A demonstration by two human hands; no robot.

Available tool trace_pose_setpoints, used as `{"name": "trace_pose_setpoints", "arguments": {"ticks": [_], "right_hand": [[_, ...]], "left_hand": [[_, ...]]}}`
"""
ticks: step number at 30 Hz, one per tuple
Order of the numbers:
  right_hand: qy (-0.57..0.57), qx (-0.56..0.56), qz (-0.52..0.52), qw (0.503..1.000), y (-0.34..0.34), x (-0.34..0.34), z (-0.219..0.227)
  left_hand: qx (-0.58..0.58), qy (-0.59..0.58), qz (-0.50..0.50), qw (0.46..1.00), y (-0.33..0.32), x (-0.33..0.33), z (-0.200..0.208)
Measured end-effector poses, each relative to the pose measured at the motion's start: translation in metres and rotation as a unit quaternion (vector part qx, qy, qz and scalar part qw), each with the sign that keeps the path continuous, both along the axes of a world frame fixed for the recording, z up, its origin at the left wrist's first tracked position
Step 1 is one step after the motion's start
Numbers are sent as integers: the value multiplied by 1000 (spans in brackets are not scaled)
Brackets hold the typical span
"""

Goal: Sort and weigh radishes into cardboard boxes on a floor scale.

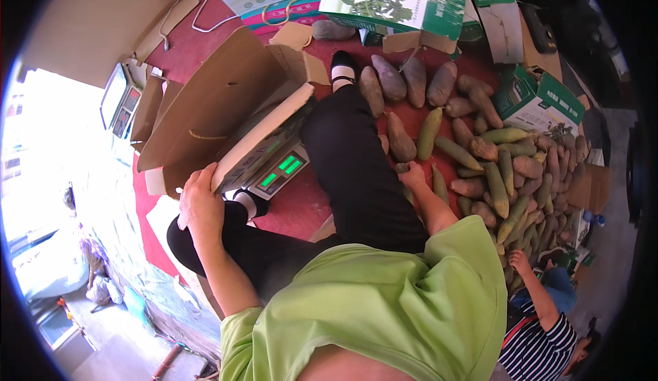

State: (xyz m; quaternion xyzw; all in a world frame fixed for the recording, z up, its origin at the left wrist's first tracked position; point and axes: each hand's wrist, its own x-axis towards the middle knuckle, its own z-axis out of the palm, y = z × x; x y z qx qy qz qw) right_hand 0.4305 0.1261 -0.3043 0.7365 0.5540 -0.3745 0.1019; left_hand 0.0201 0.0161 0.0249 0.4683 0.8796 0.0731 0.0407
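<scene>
1. Reaching forward over your bent left leg, your bare left forearm angles up from its lime-green sleeve [240, 333], and your left hand [203, 206] meets the near corner of the open cardboard box [195, 103].
2. The fingers of that hand point away from you and touch the box's edge; you cannot be told from this view whether the grip pinches the cardboard or only rests against it.
3. The box lies ahead of you, left of your extended right leg [343, 155], with the weighing scale [281, 172] and its green-lit display showing just beside its near wall.
4. Your right arm reaches out beyond that leg, elbow bent, with the right hand [412, 177] low over the red covering [301, 210].
5. Its fingers curl at a short green root vegetable [402, 168]; whether the grip closes around it, I cannot tell.
6. More root vegetables [504, 189] lie heaped to the right of that hand.
</scene>
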Motion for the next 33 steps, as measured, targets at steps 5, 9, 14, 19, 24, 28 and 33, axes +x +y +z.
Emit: {"name": "trace_pose_setpoints", "arguments": {"ticks": [5,9,14,19,24,28,33], "right_hand": [[80,58,58,993,-9,16,8],[210,178,34,961,11,25,43],[370,367,52,852,73,-21,159],[451,437,74,775,104,-92,317],[641,355,104,672,103,-172,399],[618,337,234,671,103,-239,388],[492,433,368,660,86,-322,336]], "left_hand": [[-5,11,-15,1000,-2,-3,1],[0,6,-33,999,-5,-7,1],[-13,7,-23,1000,-9,-11,-3],[-18,14,-36,999,-9,-8,1],[-11,12,-37,999,-13,-10,-2],[-7,7,-38,999,-10,-8,-2],[7,18,-45,999,-10,-8,-3]]}}
